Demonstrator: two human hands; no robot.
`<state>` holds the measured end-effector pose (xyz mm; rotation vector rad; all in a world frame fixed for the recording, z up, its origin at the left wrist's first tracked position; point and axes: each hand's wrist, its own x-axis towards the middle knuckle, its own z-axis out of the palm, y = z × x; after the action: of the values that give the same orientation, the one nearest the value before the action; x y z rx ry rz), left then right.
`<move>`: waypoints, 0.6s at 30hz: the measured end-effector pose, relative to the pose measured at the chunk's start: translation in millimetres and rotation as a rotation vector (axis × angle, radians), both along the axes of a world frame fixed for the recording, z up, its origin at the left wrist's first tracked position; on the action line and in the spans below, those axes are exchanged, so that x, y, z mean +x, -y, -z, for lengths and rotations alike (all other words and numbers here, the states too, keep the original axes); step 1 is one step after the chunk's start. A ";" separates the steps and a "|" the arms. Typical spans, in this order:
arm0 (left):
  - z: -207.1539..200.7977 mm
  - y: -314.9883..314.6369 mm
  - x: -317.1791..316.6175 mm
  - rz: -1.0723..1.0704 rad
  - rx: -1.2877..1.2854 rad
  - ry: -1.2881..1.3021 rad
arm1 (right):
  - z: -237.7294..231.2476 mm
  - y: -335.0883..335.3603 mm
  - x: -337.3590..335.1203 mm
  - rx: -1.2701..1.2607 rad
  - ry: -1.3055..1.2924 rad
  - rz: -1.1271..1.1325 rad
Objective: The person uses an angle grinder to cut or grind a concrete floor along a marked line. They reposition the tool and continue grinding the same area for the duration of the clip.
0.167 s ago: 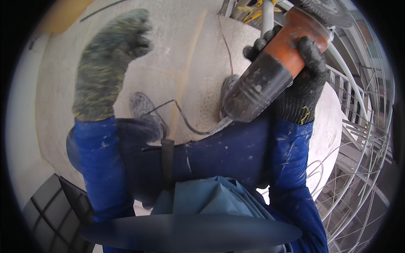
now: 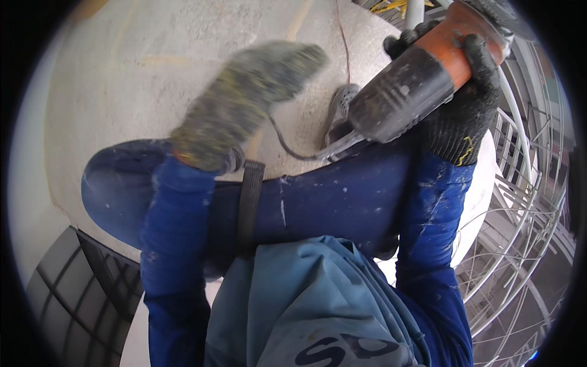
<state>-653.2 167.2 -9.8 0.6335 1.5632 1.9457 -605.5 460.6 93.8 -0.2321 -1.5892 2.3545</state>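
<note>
My right hand (image 2: pixel 461 104), in a black knit glove, grips an angle grinder (image 2: pixel 416 76) with an orange and black body, held up at the upper right. Its grey cord (image 2: pixel 293 150) loops down across the pale concrete surface (image 2: pixel 153 67) below me. My left hand (image 2: pixel 247 101), in a speckled grey-green glove, is blurred in mid-air over the concrete, fingers together and flat, holding nothing. One grey shoe (image 2: pixel 339 116) shows beside the grinder's rear end. My blue trousers (image 2: pixel 324 202) and a black strap (image 2: pixel 249 202) fill the middle.
Curved white steel rods and railings (image 2: pixel 520 226) run down the right side beyond the concrete's rounded edge. A dark gridded panel (image 2: pixel 67 293) lies at the lower left. A thin red-brown wire (image 2: pixel 343 43) crosses the concrete near the top.
My left hand has swung right and down toward the middle. The grinder and right hand have shifted up and to the right. My left shoe is now covered by my arm.
</note>
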 end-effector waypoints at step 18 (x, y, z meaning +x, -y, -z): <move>-26.5 -56.9 53.0 0.453 -0.695 -0.271 | 46.1 -21.1 18.8 -0.065 0.137 -0.028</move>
<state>-600.2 224.1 16.7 0.8619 1.9017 0.9267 -586.7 481.7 47.7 -0.3957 -1.5870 2.4622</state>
